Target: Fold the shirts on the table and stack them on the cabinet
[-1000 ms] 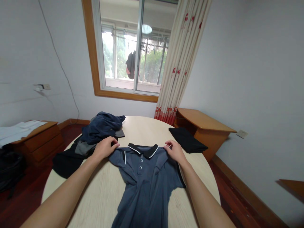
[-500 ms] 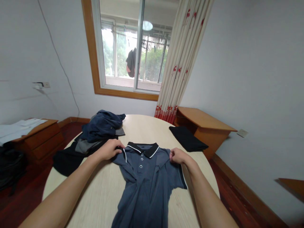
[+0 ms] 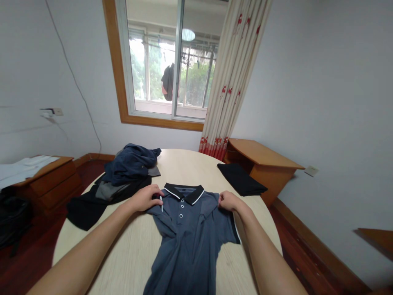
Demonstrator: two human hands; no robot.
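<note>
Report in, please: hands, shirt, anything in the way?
Left hand and right hand at shirt shoulders. Shirt front up, creased. Clothes pile near left hand.

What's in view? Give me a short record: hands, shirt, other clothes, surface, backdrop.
left hand: left hand at one shoulder of the shirt; grip unclear
right hand: right hand pinching the other shoulder
shirt: front up, collar toward the window, lower end out of frame
other clothes: loose pile at left, folded black cloth at right
surface: pale round table
backdrop: window, curtain, desk
</note>
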